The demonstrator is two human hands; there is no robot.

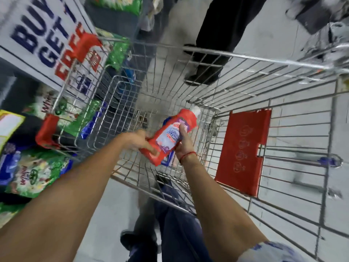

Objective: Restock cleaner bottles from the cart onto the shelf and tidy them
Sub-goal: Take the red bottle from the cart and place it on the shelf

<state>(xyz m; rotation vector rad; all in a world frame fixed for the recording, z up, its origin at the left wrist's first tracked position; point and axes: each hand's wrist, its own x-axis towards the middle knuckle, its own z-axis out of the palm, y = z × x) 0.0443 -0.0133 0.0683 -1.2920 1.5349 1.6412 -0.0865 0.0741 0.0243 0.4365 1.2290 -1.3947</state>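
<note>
Red cleaner bottle point(171, 136) lay tilted above the wire cart point(207, 103), left hand point(138, 141) gripped its base, right hand point(182, 142) clasped its label.

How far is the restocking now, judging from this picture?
Done: the cart looks nearly empty, though blur hides details. In hand: both the left hand and right hand hold one red cleaner bottle over the basket. Left: shelving this bottle and tidying; the cleaner shelf is not in view.
</note>
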